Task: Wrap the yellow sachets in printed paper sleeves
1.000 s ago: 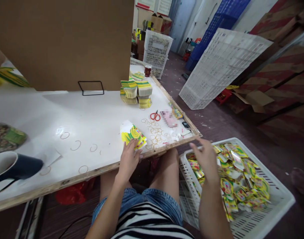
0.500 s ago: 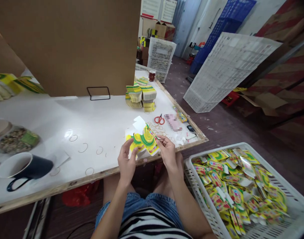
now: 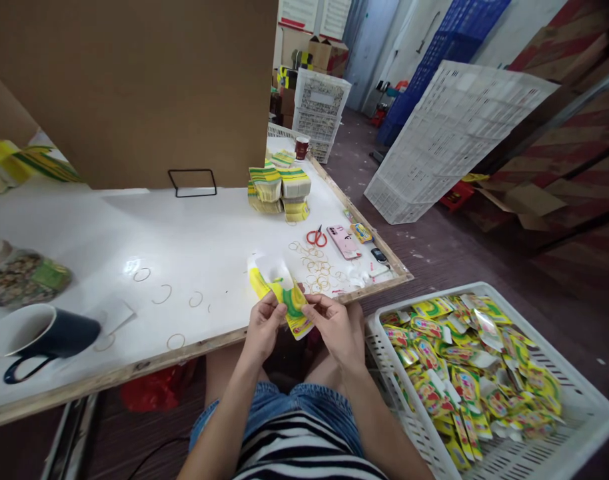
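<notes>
The sachets (image 3: pixel 284 300) are flat, glossy foil packets, yellow and green with white backs, gathered into a small fanned sheaf. They sit just above the near rim of the table (image 3: pixel 199 233), whose top is smooth, shiny white board framed by a raw wooden edge strip (image 3: pixel 184 349). Thin tan rubber bands (image 3: pixel 318 268) lie in loose rings just beyond the sheaf, with red-handled scissors (image 3: pixel 313 235) and a pink phone (image 3: pixel 343 241) farther back. Banded stacks (image 3: pixel 279 190) of the same packets stand near a tall brown cardboard sheet (image 3: pixel 134 87).

Open white tabletop stretches left of the hands up to a dark mug (image 3: pixel 39 335). To the right, a white lattice plastic basket (image 3: pixel 592 407) sits close by the knee, heaped with loose packets (image 3: pixel 464 373) (all the same print).

The left hand (image 3: pixel 262 330) pinches the sheaf's lower left side, thumb on top. The right hand (image 3: pixel 337 327) pinches its lower right corner between thumb and curled fingers. Both wrists rise from the lap.
</notes>
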The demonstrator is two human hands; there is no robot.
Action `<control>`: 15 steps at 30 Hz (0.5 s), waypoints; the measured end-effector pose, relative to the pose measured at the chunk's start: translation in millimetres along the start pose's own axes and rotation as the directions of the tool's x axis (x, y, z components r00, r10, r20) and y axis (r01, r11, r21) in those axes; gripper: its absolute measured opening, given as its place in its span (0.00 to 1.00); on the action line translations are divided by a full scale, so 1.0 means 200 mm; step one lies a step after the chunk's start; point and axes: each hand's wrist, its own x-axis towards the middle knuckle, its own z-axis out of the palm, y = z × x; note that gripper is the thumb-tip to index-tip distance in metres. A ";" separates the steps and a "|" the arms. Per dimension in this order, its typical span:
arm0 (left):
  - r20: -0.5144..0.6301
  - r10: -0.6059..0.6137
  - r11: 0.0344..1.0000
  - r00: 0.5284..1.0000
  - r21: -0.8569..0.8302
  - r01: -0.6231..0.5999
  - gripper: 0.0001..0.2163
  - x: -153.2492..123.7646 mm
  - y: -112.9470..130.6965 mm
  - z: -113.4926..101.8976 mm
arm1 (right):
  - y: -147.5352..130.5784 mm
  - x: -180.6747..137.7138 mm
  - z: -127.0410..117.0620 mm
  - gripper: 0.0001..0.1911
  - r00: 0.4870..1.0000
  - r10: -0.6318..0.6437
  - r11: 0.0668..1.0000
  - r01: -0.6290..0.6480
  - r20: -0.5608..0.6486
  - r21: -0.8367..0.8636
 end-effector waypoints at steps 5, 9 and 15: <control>-0.174 0.039 0.991 0.984 0.136 -0.015 0.17 0.02 -0.04 0.00 | 0.05 -0.02 0.03 0.15 0.991 -0.087 0.989 0.074 -0.101 -0.128; -0.199 0.127 0.965 0.972 0.251 -0.074 0.26 0.00 -0.01 0.03 | 0.07 -0.02 0.02 0.13 0.977 -0.135 0.968 0.095 -0.162 -0.231; 0.097 0.016 0.965 0.995 0.260 -0.041 0.32 -0.04 0.08 0.05 | -0.05 0.00 -0.07 0.29 0.979 -0.182 0.965 0.196 0.090 -0.174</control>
